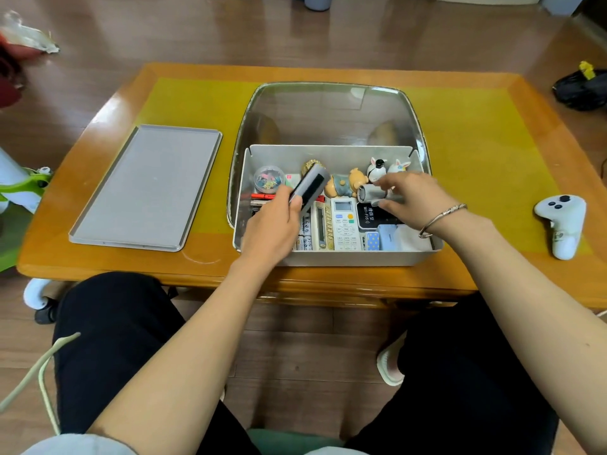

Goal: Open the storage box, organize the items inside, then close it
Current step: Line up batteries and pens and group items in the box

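Both hands are working inside the open storage box [361, 257] on the table [476, 159]: my left hand [272, 224] is gripping a grey-black case [312, 187], my right hand [410, 195] is pinching a grey cylinder [372, 193].

A low wooden table [460, 274] with an orange-brown glossy rim carries a yellow mat [476, 152] that covers most of its top. At the centre of the mat stands the white storage box [361, 257], its clear lid [328, 113] raised at the 12 o'clock side. At 9 o'clock from the box, just apart from it, a flat grey tray [147, 188] lies partly on the mat and partly on bare wood. Well apart at 3 o'clock, a white handheld controller [563, 224] rests on the mat's edge.
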The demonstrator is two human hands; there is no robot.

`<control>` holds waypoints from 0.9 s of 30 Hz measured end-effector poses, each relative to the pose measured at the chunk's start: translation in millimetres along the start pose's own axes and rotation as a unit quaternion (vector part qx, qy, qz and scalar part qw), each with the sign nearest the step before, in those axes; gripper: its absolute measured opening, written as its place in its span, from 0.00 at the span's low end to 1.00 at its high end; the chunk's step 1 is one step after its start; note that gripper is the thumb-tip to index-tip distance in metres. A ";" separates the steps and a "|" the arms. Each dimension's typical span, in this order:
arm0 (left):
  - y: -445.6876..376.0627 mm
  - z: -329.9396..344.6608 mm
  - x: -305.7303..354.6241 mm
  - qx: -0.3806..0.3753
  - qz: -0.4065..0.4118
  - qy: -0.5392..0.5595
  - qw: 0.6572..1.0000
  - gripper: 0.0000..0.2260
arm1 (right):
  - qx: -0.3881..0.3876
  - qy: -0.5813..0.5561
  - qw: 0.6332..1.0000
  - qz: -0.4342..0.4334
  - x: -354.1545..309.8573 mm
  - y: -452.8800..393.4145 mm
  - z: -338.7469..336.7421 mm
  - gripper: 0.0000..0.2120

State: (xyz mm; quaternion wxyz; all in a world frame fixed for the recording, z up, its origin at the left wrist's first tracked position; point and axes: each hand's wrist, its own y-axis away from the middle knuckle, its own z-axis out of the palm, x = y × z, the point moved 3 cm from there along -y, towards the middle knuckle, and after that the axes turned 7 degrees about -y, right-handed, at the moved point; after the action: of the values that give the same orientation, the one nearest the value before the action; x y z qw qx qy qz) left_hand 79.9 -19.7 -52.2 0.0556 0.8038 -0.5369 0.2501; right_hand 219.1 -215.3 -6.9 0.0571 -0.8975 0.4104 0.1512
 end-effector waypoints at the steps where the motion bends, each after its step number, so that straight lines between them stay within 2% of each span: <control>1: -1.0 0.0 2.2 -0.018 0.018 0.023 0.999 0.12 | 0.006 -0.059 0.998 -0.015 -5.3 0.7 0.2 0.21; 3: -2.8 0.6 11.7 -0.056 0.050 0.075 0.994 0.11 | 0.011 -0.163 0.985 -0.049 -16.7 4.0 -0.6 0.26; 5: -4.1 3.1 27.6 -0.082 0.091 0.091 0.988 0.11 | 0.005 -0.197 0.977 -0.075 -23.9 7.6 -1.5 0.24; 8: -6.8 8.4 50.6 -0.092 0.121 0.096 0.984 0.11 | 0.010 -0.147 0.986 -0.083 -20.1 12.6 -4.7 0.15; 12: -8.3 15.8 65.7 -0.103 0.118 0.108 0.982 0.11 | 0.004 -0.056 0.996 -0.075 -4.5 17.4 -11.2 0.11; 15: -2.2 20.3 70.4 -0.129 0.088 0.126 0.980 0.22 | 0.034 -0.038 0.997 -0.052 11.8 18.6 -18.4 0.12; 18: 8.5 28.7 74.7 -0.157 0.101 0.048 0.981 0.35 | 0.058 -0.029 0.997 -0.031 25.1 17.3 -22.1 0.12; 21: 18.8 35.8 78.9 -0.160 0.103 -0.039 0.981 0.42 | 0.068 -0.010 0.998 -0.004 33.4 15.1 -22.5 0.12; 24: 24.3 43.7 85.0 -0.178 0.168 -0.136 0.960 0.37 | 0.070 -0.001 0.998 0.004 36.6 12.5 -21.8 0.13; 27: 24.9 48.6 89.1 -0.176 0.215 -0.175 0.944 0.31 | 0.027 0.024 0.999 0.007 35.2 9.8 -15.0 0.14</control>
State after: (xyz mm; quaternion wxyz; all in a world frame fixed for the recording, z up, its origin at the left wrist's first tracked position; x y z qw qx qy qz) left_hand 100.9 -121.9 -57.7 0.0462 0.6778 -0.7337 0.0129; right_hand 236.8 -250.4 -3.7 0.0704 -0.8961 0.4217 0.1191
